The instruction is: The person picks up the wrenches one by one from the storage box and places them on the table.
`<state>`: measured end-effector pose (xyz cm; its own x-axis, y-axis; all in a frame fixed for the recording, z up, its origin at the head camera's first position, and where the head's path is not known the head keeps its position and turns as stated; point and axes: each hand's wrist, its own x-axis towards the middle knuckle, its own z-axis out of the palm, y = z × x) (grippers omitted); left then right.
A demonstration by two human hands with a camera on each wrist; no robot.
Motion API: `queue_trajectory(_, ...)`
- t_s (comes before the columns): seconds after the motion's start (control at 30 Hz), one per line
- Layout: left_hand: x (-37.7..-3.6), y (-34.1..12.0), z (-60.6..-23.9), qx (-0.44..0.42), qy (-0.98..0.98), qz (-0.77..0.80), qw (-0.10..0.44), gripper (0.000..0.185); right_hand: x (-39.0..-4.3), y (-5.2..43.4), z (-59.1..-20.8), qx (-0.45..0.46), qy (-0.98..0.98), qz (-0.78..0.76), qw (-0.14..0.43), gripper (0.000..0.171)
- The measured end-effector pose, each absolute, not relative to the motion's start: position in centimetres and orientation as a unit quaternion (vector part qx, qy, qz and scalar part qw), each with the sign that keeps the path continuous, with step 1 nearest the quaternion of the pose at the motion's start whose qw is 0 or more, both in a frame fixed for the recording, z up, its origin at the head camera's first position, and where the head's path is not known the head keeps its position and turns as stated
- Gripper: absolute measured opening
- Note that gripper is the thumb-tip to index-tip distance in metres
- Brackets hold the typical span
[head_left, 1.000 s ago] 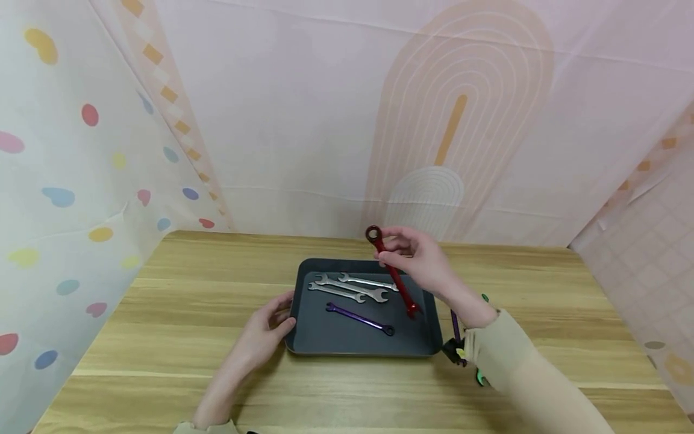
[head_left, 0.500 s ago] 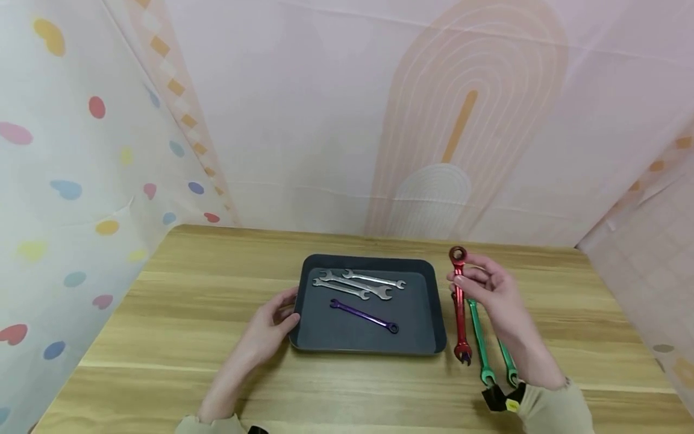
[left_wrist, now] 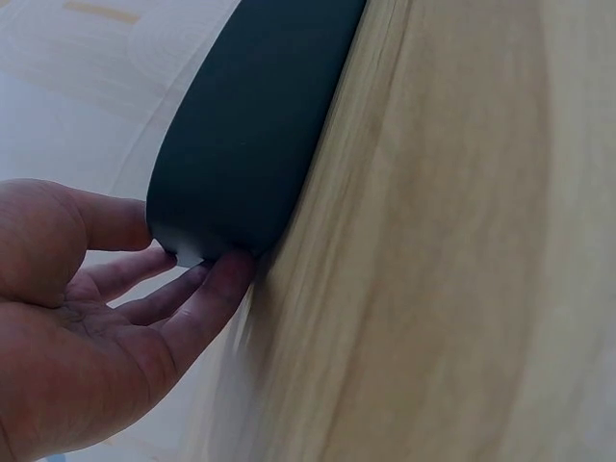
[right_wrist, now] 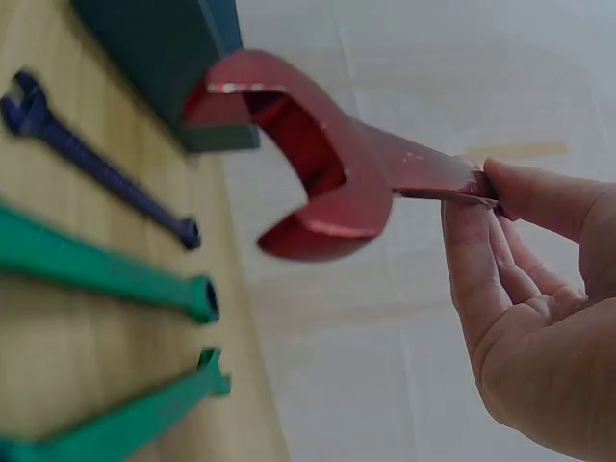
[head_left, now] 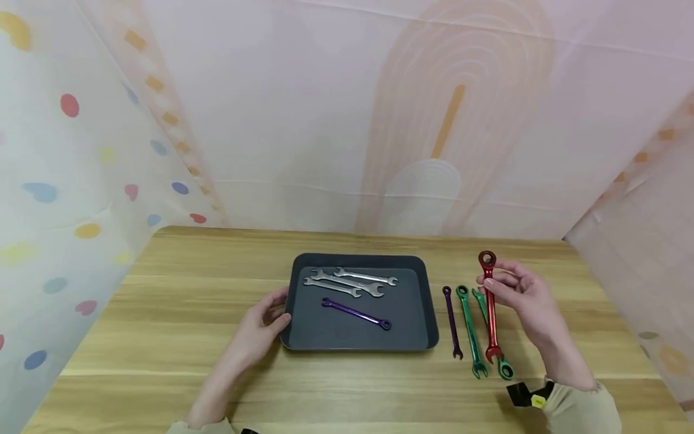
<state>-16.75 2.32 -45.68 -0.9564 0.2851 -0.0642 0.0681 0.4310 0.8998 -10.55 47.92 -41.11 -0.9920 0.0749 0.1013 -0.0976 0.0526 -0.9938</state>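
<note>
My right hand [head_left: 526, 295] pinches a red combination wrench [head_left: 491, 319] by its upper shaft, ring end up, above the table right of the tray. In the right wrist view its open-end head [right_wrist: 318, 164] points toward the camera. Below and beside it lie a purple wrench [head_left: 452, 325], a green wrench [head_left: 470, 334] and another green wrench [head_left: 505, 366], partly hidden by the red one. My left hand [head_left: 257, 328] holds the left side of a dark grey tray [head_left: 358, 343], its thumb at the rim and fingertips against the outer wall [left_wrist: 241, 135].
Inside the tray lie three silver wrenches [head_left: 347, 279] toward the back and a purple wrench [head_left: 356, 312] in front. The wooden table [head_left: 217, 283] meets a patterned cloth backdrop [head_left: 293, 150] behind, with more cloth at both sides.
The red wrench has gone from above the tray to the right, over the colored wrenches on the table. My left hand stays at the tray. The head view has shifted slightly.
</note>
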Motion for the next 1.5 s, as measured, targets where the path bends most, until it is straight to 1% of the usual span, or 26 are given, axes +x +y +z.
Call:
queue_trajectory(0.47, -16.8, 2.1, -45.7, 0.100, 0.843, 0.517, 0.110, 0.055, -9.6, 51.3, -43.2, -0.036, -0.741, 0.669, 0.038, 0.028)
queue_trajectory(0.77, -16.7, 2.1, -45.7, 0.102, 0.843, 0.516, 0.110, 0.055, -9.7, 52.9, -44.1, -0.055, -0.757, 0.651, 0.011, 0.032)
queue_trajectory(1.03, -16.8, 2.1, -45.6, 0.104, 0.845, 0.512, 0.112, 0.055, -9.6, 53.9, -44.3, -0.086, -0.792, 0.605, -0.013, 0.024)
queue_trajectory(1.1, -16.8, 2.1, -45.6, 0.105, 0.845, 0.512, 0.112, 0.055, -9.7, 54.0, -44.5, -0.093, -0.802, 0.590, -0.020, 0.024)
queue_trajectory(1.17, -16.8, 2.1, -45.6, 0.105, 0.845, 0.512, 0.112, 0.055, -9.8, 54.1, -44.6, -0.099, -0.811, 0.575, -0.026, 0.029)
queue_trajectory(1.33, -16.8, 2.2, -45.6, 0.105, 0.845, 0.512, 0.113, 0.055, -10.1, 54.0, -44.9, -0.104, -0.831, 0.546, -0.032, 0.053)
queue_trajectory(1.5, -16.8, 2.2, -45.5, 0.103, 0.846, 0.510, 0.114, 0.055, -10.3, 53.9, -45.2, -0.085, -0.838, 0.537, -0.038, 0.060)
